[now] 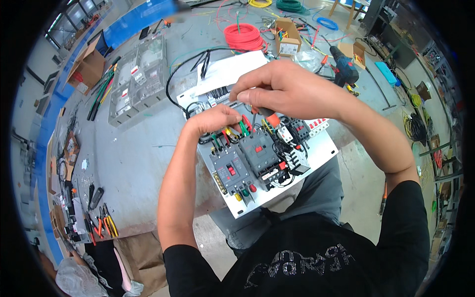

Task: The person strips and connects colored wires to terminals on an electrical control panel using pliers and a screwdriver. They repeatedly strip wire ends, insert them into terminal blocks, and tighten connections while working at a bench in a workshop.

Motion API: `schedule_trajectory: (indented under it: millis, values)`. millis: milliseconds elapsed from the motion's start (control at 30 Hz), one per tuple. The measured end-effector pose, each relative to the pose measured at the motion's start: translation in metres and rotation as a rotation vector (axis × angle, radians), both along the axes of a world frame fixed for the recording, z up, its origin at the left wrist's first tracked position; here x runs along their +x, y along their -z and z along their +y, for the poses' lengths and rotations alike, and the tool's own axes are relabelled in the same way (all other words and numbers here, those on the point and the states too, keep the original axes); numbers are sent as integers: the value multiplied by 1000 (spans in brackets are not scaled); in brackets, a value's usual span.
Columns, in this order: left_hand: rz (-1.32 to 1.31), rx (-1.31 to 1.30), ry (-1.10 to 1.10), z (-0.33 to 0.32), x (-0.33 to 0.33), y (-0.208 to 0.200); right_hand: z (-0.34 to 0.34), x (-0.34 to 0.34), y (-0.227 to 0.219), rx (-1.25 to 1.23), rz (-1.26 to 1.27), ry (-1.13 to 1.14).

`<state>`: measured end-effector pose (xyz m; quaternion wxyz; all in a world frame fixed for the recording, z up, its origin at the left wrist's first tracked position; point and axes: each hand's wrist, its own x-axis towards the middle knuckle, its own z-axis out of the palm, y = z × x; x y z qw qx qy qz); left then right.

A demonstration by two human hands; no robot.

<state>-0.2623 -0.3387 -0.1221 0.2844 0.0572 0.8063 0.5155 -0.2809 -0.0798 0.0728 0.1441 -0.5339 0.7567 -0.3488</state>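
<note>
A white mounting plate (225, 202) lies tilted at the table's edge, over my lap, with electrical parts and wiring on it. My left hand (215, 120) is closed at its upper middle, the fingertips pinching a green-sleeved wire (244, 128) beside a red one (247, 122). Above it my right hand (264, 89) is bent, thumb and forefinger together. An orange-and-black screwdriver handle (271, 119) sticks out from under that hand; its tip is hidden. Below the hands sit a grey circuit breaker (231, 170) with a red toggle and a second grey breaker (259, 150).
Clear plastic enclosures (141, 79) stand to the left. Pliers (106, 221) lie at the table's near left corner. Farther back are a red wire coil (244, 37), a cardboard box (288, 37) and a cordless drill (344, 67). Another person (81, 274) is at the lower left.
</note>
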Motion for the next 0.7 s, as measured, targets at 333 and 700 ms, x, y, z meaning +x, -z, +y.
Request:
schedule_trajectory:
  millis: [333,700]
  values:
    - [42,94,13,7,-11,7,21,-17,-6,31,-61,-80]
    - [52,60,2,2,-8,7,11,-20,-5,126,-487,-118]
